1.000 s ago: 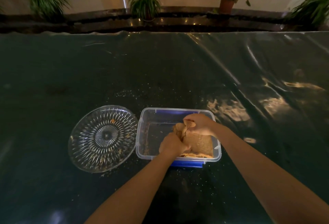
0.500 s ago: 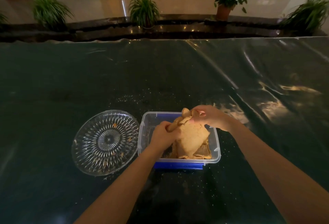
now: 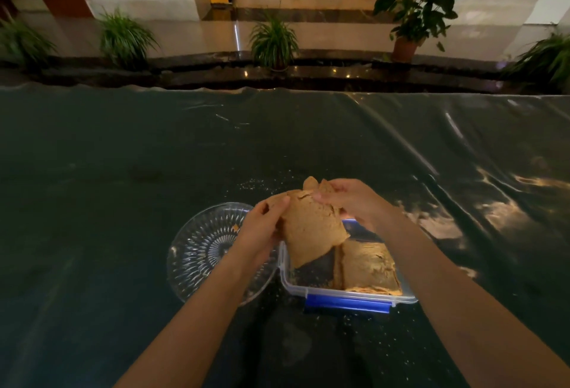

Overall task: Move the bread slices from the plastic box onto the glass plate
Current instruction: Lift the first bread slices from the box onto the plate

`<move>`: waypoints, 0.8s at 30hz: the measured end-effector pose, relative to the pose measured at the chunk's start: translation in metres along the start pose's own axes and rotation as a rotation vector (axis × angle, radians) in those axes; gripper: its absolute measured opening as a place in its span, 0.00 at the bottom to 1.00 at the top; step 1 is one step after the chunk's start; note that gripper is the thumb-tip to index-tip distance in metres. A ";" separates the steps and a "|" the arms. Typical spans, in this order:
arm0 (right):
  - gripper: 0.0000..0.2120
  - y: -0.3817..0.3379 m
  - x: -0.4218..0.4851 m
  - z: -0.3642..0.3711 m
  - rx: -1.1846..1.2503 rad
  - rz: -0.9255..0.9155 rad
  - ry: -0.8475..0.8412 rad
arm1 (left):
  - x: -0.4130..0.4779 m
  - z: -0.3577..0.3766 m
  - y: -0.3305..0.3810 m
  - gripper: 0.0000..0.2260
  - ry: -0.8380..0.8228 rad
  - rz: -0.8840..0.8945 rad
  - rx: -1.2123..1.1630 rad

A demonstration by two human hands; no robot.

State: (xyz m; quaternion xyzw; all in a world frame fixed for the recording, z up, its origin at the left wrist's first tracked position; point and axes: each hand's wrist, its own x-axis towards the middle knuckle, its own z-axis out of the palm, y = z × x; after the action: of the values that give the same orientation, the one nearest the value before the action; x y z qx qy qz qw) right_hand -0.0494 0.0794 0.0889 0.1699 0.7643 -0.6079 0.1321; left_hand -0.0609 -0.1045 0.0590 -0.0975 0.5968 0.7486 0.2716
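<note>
A floppy brown bread slice (image 3: 311, 227) hangs in the air above the left half of the clear plastic box (image 3: 354, 293), which has a blue clip on its near side. My left hand (image 3: 262, 227) pinches the slice's left top edge and my right hand (image 3: 351, 199) pinches its right top edge. More bread slices (image 3: 368, 267) lie stacked in the right half of the box. The cut-glass plate (image 3: 200, 252) sits just left of the box, partly covered by my left hand and wrist, with only crumbs on it.
The table carries a dark, shiny plastic sheet (image 3: 123, 172) with crumbs scattered around the box and plate. Beyond its far edge stand several potted plants, such as one (image 3: 273, 42) on a dark ledge.
Both hands have lifted the top bread slice up out of the box. It now hangs above the box's left side, closer to the plate. The view has tilted upward.
</note>
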 end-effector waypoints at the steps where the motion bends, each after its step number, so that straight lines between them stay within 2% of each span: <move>1: 0.12 -0.001 0.005 0.011 0.026 0.031 -0.007 | 0.000 -0.008 0.005 0.14 -0.003 -0.016 -0.002; 4: 0.07 0.000 0.019 0.048 0.134 0.101 -0.031 | -0.001 -0.039 0.016 0.08 -0.006 -0.063 -0.026; 8: 0.03 0.005 0.042 0.095 0.270 0.187 0.011 | 0.006 -0.084 0.026 0.14 0.011 -0.076 -0.015; 14: 0.18 0.015 0.075 0.153 0.375 0.333 0.093 | 0.034 -0.131 0.030 0.14 0.094 -0.097 0.104; 21: 0.20 0.036 0.099 0.196 0.391 0.398 0.222 | 0.079 -0.165 0.013 0.16 0.163 -0.105 0.377; 24: 0.18 0.043 0.105 0.207 0.300 0.368 0.299 | 0.089 -0.169 0.008 0.15 0.156 -0.109 0.415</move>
State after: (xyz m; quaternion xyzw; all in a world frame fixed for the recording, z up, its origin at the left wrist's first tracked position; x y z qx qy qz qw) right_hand -0.1274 -0.1034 -0.0384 0.4112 0.6332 -0.6482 0.0994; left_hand -0.1695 -0.2400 -0.0216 -0.1291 0.7512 0.5841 0.2790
